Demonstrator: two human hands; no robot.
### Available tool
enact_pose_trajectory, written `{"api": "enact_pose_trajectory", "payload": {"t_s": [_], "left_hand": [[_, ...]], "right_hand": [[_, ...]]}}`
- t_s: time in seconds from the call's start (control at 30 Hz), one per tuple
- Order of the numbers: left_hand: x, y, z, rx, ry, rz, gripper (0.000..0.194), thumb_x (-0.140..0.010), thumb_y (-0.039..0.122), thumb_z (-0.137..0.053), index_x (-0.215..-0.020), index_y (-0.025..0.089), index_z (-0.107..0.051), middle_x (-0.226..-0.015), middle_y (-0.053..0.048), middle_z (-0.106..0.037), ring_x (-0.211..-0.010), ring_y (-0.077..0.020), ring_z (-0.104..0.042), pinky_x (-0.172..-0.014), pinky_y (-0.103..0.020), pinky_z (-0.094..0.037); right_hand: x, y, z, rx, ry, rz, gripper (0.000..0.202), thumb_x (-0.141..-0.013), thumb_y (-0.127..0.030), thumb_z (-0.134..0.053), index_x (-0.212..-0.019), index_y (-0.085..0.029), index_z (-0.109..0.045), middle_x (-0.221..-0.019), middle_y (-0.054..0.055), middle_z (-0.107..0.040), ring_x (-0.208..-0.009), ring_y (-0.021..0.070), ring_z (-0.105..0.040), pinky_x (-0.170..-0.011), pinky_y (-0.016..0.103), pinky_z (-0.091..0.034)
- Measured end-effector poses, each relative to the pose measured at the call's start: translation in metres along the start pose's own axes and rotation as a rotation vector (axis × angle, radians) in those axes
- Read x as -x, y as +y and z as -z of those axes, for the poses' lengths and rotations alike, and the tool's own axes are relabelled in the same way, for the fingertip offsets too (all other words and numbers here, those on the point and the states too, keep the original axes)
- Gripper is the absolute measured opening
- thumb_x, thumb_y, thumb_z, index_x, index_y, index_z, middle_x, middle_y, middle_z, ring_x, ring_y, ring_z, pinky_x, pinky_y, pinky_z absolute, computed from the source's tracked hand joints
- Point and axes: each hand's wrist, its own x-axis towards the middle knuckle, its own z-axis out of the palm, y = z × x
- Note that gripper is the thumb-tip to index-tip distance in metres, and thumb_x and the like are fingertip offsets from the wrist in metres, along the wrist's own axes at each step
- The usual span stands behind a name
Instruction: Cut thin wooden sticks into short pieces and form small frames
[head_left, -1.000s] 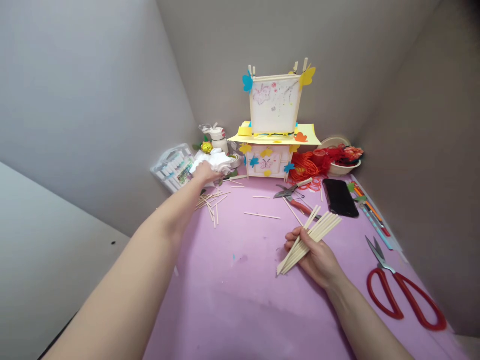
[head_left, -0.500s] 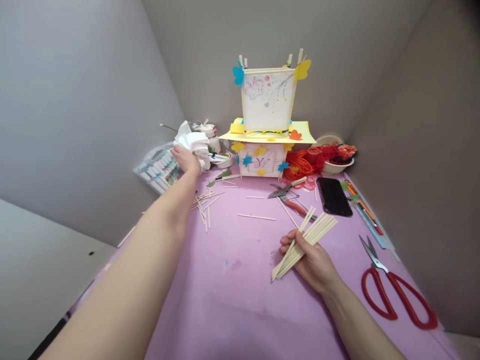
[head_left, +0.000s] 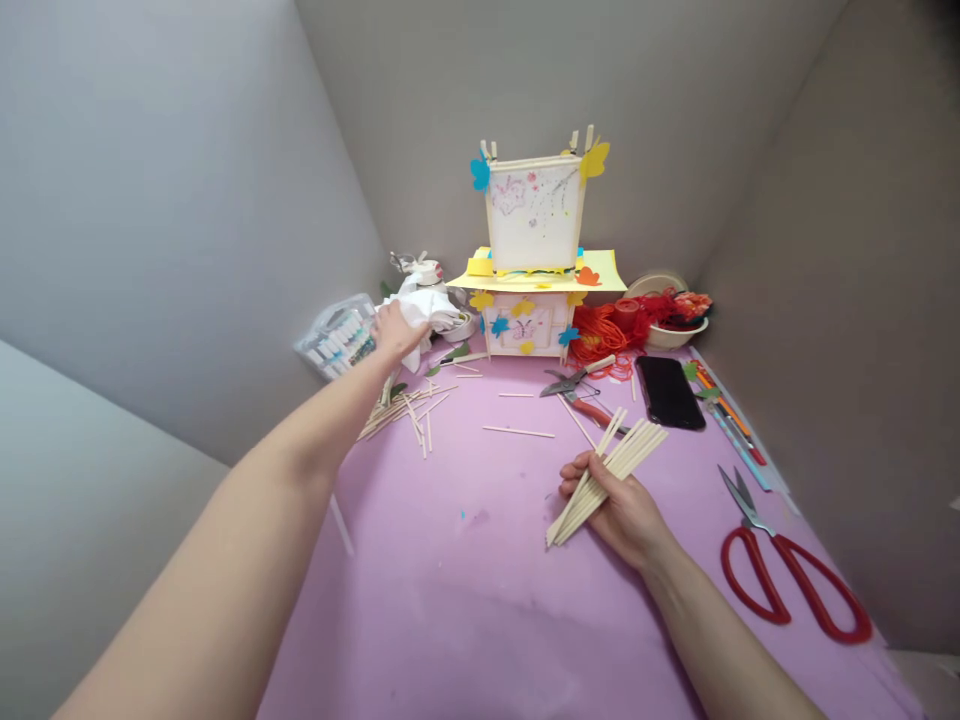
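Note:
My left hand (head_left: 397,330) reaches to the far left of the purple table (head_left: 450,610), its fingers on a crumpled white tissue (head_left: 429,308). Beside it lies a clear case of markers (head_left: 339,338). My right hand (head_left: 611,500) is closed round a bundle of pale wooden sticks (head_left: 619,470) above the table's middle right. At the back stands a two-tier stick-and-paper lantern (head_left: 534,215) with blue and yellow paper butterflies. Loose thin sticks (head_left: 424,415) lie scattered left of centre.
Pliers (head_left: 574,380) lie behind my right hand. A black phone (head_left: 670,393), pens (head_left: 731,420) and large red-handled scissors (head_left: 757,530) are on the right. Red cord (head_left: 600,335) and a white bowl (head_left: 679,333) sit at the back right.
My left hand and the tissue have moved right and slightly down, uncovering more sticks near the marker case. My right hand still holds its bundle. The view has shifted slightly.

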Motion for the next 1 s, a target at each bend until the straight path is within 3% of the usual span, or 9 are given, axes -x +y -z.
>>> {"api": "enact_pose_trajectory", "payload": {"t_s": [0.07, 0.1, 0.17, 0.27, 0.43, 0.67, 0.77, 0.9, 1.0], "left_hand": [[0.011, 0.001, -0.007, -0.009, 0.102, -0.082, 0.048, -0.081, 0.034, -0.052, -0.123, 0.011, -0.047, -0.127, -0.019, -0.047, -0.121, -0.0361, -0.040, -0.101, -0.049, -0.033], [0.017, 0.001, -0.012, 0.001, 0.088, -0.156, 0.041, -0.082, 0.028, -0.048, -0.120, 0.011, -0.050, -0.126, -0.018, -0.048, -0.121, -0.0344, -0.040, -0.102, -0.048, -0.033], [0.029, -0.002, -0.023, 0.030, -0.046, -0.306, 0.032, -0.082, 0.019, -0.043, -0.111, 0.012, -0.056, -0.120, -0.016, -0.053, -0.115, -0.0302, -0.046, -0.099, -0.043, -0.036], [0.036, -0.006, -0.038, 0.050, -0.233, -0.424, 0.029, -0.076, 0.013, -0.045, -0.099, 0.013, -0.063, -0.104, -0.011, -0.063, -0.098, -0.0242, -0.056, -0.090, -0.034, -0.044], [0.029, -0.003, -0.056, 0.049, -0.344, -0.521, 0.043, -0.069, 0.012, -0.049, -0.108, 0.013, -0.064, -0.111, -0.010, -0.066, -0.099, -0.0239, -0.058, -0.091, -0.031, -0.044], [0.024, 0.022, -0.075, 0.031, -0.493, -0.650, 0.039, -0.066, 0.013, -0.049, -0.100, 0.016, -0.069, -0.104, -0.009, -0.068, -0.092, -0.0222, -0.059, -0.088, -0.030, -0.044], [0.031, 0.020, -0.074, 0.007, -0.544, -0.652, 0.033, -0.066, 0.016, -0.050, -0.093, 0.017, -0.069, -0.099, -0.009, -0.069, -0.082, -0.0206, -0.059, -0.079, -0.029, -0.045], [0.038, -0.001, -0.056, -0.028, -0.611, -0.626, 0.007, -0.059, 0.018, -0.057, -0.060, 0.020, -0.063, -0.076, -0.006, -0.067, -0.080, -0.0209, -0.059, -0.080, -0.030, -0.043], [0.032, -0.013, -0.038, -0.040, -0.623, -0.575, 0.011, -0.054, 0.013, -0.057, -0.045, 0.019, -0.054, -0.062, -0.006, -0.062, -0.080, -0.0226, -0.059, -0.082, -0.032, -0.042]], "right_hand": [[0.000, 0.000, 0.000, -0.005, -0.013, 0.006, 0.024, -0.071, -0.039, -0.076, -0.078, -0.017, -0.068, -0.079, 0.004, -0.071, -0.068, 0.0158, -0.066, -0.071, 0.031, -0.053], [0.000, 0.001, 0.000, -0.006, -0.019, 0.010, 0.024, -0.071, -0.039, -0.076, -0.078, -0.017, -0.068, -0.080, 0.004, -0.071, -0.068, 0.0158, -0.066, -0.071, 0.031, -0.053], [0.001, 0.001, 0.001, -0.009, -0.023, 0.016, 0.024, -0.070, -0.038, -0.076, -0.078, -0.017, -0.068, -0.079, 0.004, -0.071, -0.068, 0.0157, -0.066, -0.072, 0.031, -0.053], [0.000, 0.001, 0.001, -0.011, -0.029, 0.015, 0.023, -0.071, -0.038, -0.076, -0.078, -0.017, -0.068, -0.079, 0.004, -0.071, -0.068, 0.0152, -0.066, -0.072, 0.030, -0.053], [-0.001, 0.001, 0.003, -0.003, -0.038, 0.006, 0.023, -0.074, -0.038, -0.073, -0.079, -0.017, -0.067, -0.080, 0.004, -0.071, -0.069, 0.0149, -0.066, -0.071, 0.029, -0.052], [-0.002, 0.001, 0.004, -0.001, -0.046, 0.016, 0.022, -0.076, -0.039, -0.071, -0.080, -0.017, -0.067, -0.080, 0.004, -0.071, -0.068, 0.0149, -0.065, -0.070, 0.029, -0.052], [-0.002, 0.001, 0.003, -0.003, -0.041, 0.014, 0.023, -0.076, -0.039, -0.072, -0.080, -0.017, -0.066, -0.080, 0.004, -0.071, -0.068, 0.0148, -0.065, -0.070, 0.029, -0.051], [0.000, 0.000, 0.000, -0.008, -0.037, 0.002, 0.025, -0.072, -0.040, -0.074, -0.078, -0.017, -0.066, -0.078, 0.004, -0.071, -0.068, 0.0153, -0.065, -0.071, 0.029, -0.050], [0.000, -0.001, -0.001, -0.006, -0.036, -0.002, 0.026, -0.072, -0.041, -0.075, -0.078, -0.017, -0.066, -0.078, 0.004, -0.071, -0.068, 0.0154, -0.065, -0.071, 0.029, -0.050]]}}
